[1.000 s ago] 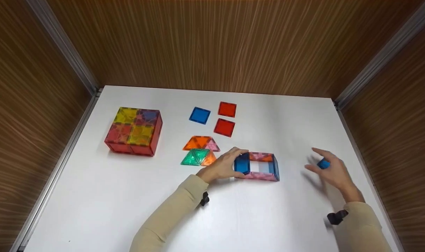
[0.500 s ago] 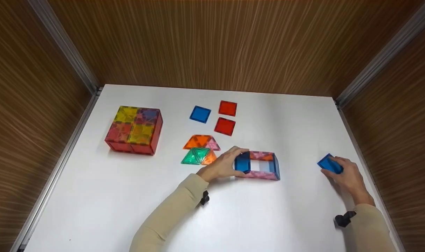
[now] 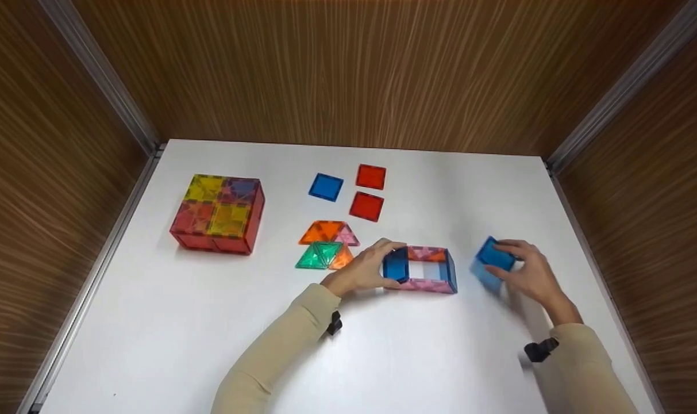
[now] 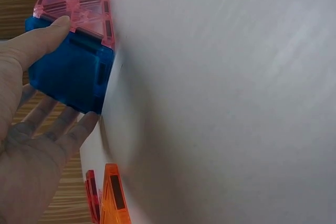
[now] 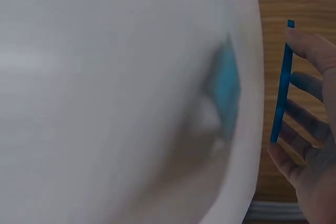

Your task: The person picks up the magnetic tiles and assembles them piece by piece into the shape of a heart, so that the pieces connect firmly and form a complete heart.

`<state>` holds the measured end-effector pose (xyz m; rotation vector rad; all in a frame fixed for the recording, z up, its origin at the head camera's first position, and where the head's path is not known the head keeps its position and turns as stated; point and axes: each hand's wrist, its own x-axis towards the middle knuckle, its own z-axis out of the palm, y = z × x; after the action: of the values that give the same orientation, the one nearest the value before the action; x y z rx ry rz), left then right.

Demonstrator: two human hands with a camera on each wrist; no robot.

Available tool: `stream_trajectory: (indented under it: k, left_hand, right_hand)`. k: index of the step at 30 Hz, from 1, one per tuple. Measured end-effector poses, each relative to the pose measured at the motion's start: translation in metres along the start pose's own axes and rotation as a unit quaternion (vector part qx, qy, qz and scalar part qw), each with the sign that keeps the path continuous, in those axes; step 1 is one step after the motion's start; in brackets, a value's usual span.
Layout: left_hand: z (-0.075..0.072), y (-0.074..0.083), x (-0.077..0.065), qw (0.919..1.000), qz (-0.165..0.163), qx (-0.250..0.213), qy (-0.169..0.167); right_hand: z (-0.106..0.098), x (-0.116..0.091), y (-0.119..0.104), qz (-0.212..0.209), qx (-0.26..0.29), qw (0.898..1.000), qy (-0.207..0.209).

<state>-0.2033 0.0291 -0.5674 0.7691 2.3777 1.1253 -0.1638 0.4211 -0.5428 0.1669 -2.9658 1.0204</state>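
Note:
My left hand [image 3: 362, 271] holds the left end of an open-topped box of magnetic tiles [image 3: 428, 286], thumb on the near side and fingers on the far side. The box has blue ends and pink and orange long sides. In the left wrist view the blue end tile [image 4: 68, 74] sits between thumb and fingers. To the right of the box, my right hand [image 3: 535, 275] pinches a blue square magnetic tile [image 3: 496, 256] by its edges. That tile is raised off the white table, casting a blue-tinted shadow; the right wrist view shows the tile [image 5: 282, 93] edge-on.
A red and yellow tile block [image 3: 219, 215] stands at left. A loose blue square [image 3: 326, 187] and two red squares [image 3: 371, 176] lie at the back. Orange, pink and green triangle tiles [image 3: 319, 255] lie beside the left hand. Wood-grain panels [image 3: 348, 75] surround the table.
My right hand has taken the blue square from the right side and carried it left, toward the box. The left hand stays where it was on the box.

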Motion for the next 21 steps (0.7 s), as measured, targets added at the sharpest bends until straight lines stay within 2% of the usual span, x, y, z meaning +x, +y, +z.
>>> stream_trajectory:
  k: [5,10,16,21]
  left_hand:
    - [0.001,0.000,0.000,1.0000,-0.003,0.000,0.000]
    - [0.001,0.000,-0.001,1.0000,-0.004,-0.003,0.002]
    - [0.000,0.000,-0.002,1.0000,-0.007,0.005,0.004]
    - [-0.002,0.000,-0.002,1.0000,-0.008,0.006,0.002]
  right_hand:
    - [0.016,0.012,-0.045,-0.063,0.021,0.998,0.001]
    - [0.035,0.019,-0.076,-0.110,0.021,0.994,-0.018]
    - [0.056,0.025,-0.096,-0.157,0.001,0.986,-0.064]
    - [0.065,0.029,-0.103,-0.195,-0.040,0.977,-0.079]
